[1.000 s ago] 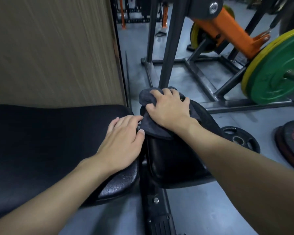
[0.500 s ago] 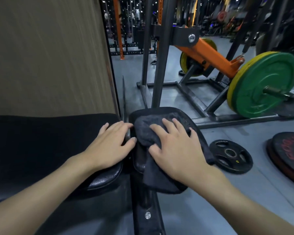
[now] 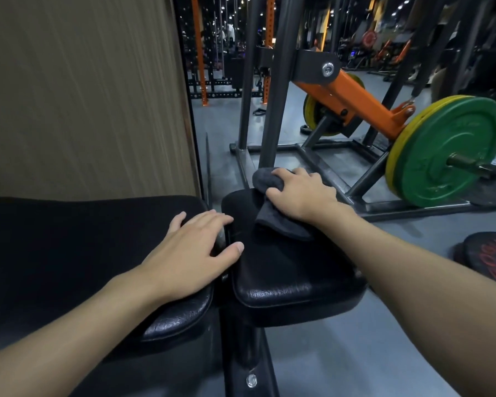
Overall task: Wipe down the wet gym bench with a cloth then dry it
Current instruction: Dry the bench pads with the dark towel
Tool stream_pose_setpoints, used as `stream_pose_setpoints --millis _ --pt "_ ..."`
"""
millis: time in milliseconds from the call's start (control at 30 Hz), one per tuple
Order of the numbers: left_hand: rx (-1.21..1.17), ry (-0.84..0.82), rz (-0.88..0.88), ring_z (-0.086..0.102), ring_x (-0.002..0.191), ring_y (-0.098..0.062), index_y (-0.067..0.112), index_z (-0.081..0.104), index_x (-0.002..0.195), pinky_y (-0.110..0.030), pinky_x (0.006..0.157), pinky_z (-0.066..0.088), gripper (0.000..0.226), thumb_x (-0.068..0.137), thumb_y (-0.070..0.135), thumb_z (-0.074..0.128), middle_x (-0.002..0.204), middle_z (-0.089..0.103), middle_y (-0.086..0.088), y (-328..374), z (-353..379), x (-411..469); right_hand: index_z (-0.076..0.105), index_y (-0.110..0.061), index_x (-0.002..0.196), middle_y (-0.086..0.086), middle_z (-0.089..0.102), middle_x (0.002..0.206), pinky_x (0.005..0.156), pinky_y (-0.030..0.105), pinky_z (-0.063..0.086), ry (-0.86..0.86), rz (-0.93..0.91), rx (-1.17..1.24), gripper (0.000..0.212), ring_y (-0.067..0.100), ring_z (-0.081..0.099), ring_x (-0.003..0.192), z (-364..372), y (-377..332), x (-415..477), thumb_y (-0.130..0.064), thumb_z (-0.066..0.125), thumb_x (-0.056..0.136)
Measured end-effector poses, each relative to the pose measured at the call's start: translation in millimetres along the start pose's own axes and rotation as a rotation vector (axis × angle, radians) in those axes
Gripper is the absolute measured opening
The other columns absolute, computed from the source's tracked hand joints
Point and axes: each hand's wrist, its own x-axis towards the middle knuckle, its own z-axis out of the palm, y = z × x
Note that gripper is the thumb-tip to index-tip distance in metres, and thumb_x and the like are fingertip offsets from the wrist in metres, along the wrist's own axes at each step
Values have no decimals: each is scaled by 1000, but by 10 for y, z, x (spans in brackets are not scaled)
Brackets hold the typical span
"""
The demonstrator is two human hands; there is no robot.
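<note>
A beige wall panel (image 3: 83, 96) with a fine vertical grain fills the upper left of the frame and ends at a dark edge strip. The floor (image 3: 355, 353) is smooth grey and takes dull reflections. At centre top stands a dark steel machine frame (image 3: 278, 81), its base rails lying flat on the floor. An orange lever arm (image 3: 352, 101) slants down from it towards the right. At the right, a green weight plate (image 3: 453, 150) sits on a sleeve with a yellow plate (image 3: 395, 147) directly behind it. A black plate with red lettering (image 3: 487, 259) lies on the floor at the right edge. Orange rack posts (image 3: 198, 53) and small ceiling lights (image 3: 226, 0) show in the dim far hall.
</note>
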Motion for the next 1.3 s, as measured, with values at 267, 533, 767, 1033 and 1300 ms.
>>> stream_pose_setpoints --millis 267,533,767,1033,1300 --pt "3 -18 -19 17 146 -2 26 36 148 -40 122 2 65 92 60 32 154 36 9 71 -59 -62 30 -42 145 3 24 159 107 61 28 66 0 1 55 32 17 146 -38 120 -752 -48 38 91" --pt "11 -15 -21 16 147 -3 25 35 149 -42 122 3 64 94 58 33 155 35 8 83 -35 -76 27 -42 149 -3 12 163 110 52 35 110 15 66 60 23 6 149 -49 310 -1642 -45 43 91" --pt "-6 -2 -16 15 146 0 26 34 149 -44 122 1 71 90 65 28 155 34 10 54 -5 -46 31 -42 147 8 35 152 105 47 38 21 163 149 73 37 40 133 -138 397 -878 -58 45 77" --pt "-17 2 -19 10 146 2 25 29 151 -44 122 -4 67 94 60 33 159 28 7 42 26 -4 49 -32 135 5 59 129 102 40 45 -133 114 259 49 28 56 115 -214 326 71 -46 54 88" --pt "-47 18 -5 12 145 3 24 33 148 -42 122 -4 68 91 61 35 156 33 9 46 14 2 59 -42 122 -1 62 126 97 35 42 -235 -87 118 57 24 55 112 -111 -256 394 -61 49 69"
